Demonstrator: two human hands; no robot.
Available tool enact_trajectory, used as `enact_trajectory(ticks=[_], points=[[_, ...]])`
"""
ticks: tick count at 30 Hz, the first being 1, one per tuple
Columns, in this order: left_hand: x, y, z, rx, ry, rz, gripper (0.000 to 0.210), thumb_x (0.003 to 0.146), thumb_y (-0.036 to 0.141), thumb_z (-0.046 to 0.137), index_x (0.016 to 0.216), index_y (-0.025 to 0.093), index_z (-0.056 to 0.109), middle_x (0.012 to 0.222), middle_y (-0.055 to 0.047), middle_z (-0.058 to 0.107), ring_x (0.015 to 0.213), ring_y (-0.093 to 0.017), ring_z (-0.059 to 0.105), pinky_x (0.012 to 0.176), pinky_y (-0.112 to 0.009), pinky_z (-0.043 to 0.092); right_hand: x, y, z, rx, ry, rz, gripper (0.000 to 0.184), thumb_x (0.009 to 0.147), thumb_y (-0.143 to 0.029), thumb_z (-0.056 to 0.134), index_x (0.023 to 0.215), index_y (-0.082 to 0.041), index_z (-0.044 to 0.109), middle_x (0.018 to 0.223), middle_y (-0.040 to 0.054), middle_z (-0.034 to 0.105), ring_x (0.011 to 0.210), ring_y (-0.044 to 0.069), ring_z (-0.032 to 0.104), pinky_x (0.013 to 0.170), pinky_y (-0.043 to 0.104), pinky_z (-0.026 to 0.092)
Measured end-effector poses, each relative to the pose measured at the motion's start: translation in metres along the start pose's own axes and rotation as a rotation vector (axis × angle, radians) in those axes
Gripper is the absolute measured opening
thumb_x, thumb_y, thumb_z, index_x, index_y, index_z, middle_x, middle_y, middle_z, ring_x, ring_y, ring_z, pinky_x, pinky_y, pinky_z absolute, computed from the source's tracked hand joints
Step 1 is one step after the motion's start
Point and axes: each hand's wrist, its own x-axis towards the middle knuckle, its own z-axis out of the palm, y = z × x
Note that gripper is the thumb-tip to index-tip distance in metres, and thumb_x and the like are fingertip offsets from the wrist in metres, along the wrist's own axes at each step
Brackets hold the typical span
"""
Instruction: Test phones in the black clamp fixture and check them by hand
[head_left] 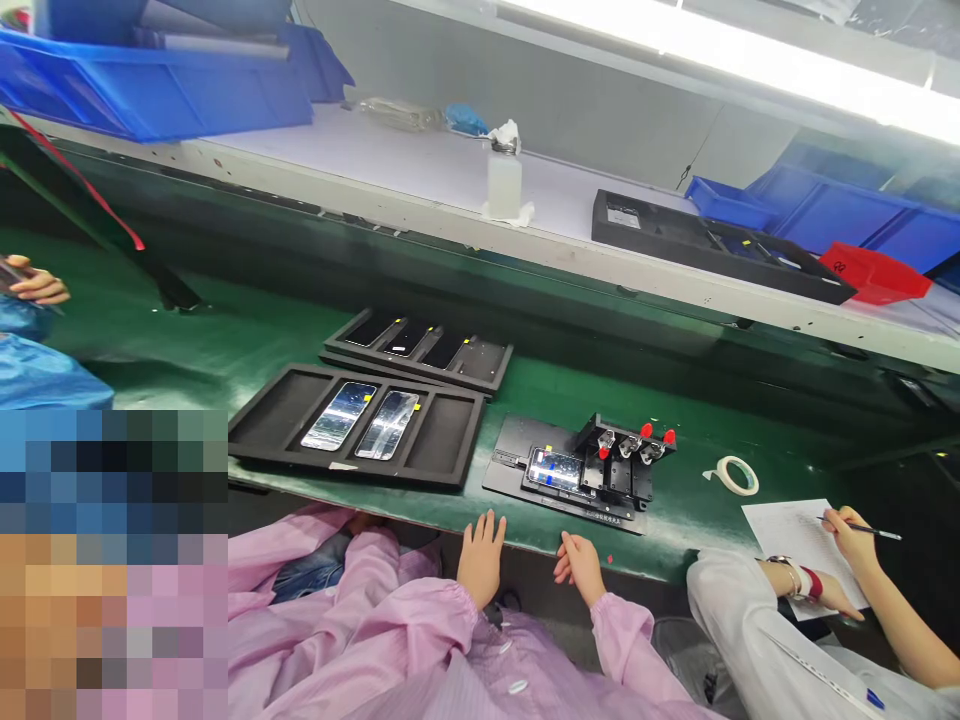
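My left hand (481,562) rests at the front edge of the green table with its fingers stretched out and nothing in it. To its right, my right hand (583,570) hovers by the same edge, fingers loosely bent and apart, also holding nothing visible. Just beyond both hands lies a black fixture (517,486) with a phone (555,470) set in it. Toggle clamps with red tips (646,432) stand over the fixture's right side. To the left, a black foam tray (259,425) holds two phone screens (339,416) with yellow tabs.
Behind it sits a second black tray (484,362) with several dark panels. A tape roll (737,476) lies right of the fixture. At right, a co-worker's hand (851,535) holds a pen over paper (780,520). A shelf (420,190) overhangs the table, bearing a bottle (504,185) and blue bins (187,95).
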Motion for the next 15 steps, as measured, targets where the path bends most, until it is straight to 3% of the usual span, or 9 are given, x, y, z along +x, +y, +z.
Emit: enact_trajectory(ticks=[15], points=[[0.0039, -0.0002, 0.0032, 0.002, 0.0, 0.007, 0.075, 0.072, 0.002, 0.04, 0.146, 0.014, 0.034, 0.151, -0.017, 0.027, 0.138, -0.031, 0.028, 0.11, -0.047, 0.024, 0.0045, 0.0041, 0.0065, 0.032, 0.009, 0.04, 0.064, 0.063, -0.08, 0.038, 0.069, -0.017, 0.044, 0.048, 0.0071, 0.06, 0.038, 0.016, 0.057, 0.032, 0.017, 0.022]])
